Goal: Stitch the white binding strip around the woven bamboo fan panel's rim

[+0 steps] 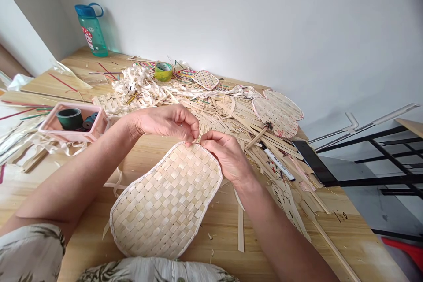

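Observation:
A woven bamboo fan panel [165, 202] lies flat on the wooden table [343, 240], its checked weave bound with a pale edging strip. My left hand [168, 123] and my right hand [224, 154] meet above its narrow top end. Fingertips of both hands pinch the edging there, close together, and the small piece between them is hidden. Loose bamboo strips [231, 119] lie in a heap just beyond my hands, nearest my right hand.
Bamboo offcuts cover the table's far side. Other woven fan panels [274, 112] lie at back right, beside a marker pen [279, 164] and a black phone [312, 161]. A pink tray [72, 121] holds tape rolls at left. A water bottle [91, 31] stands in the far corner, and a black metal rack [390, 163] stands beyond the right edge.

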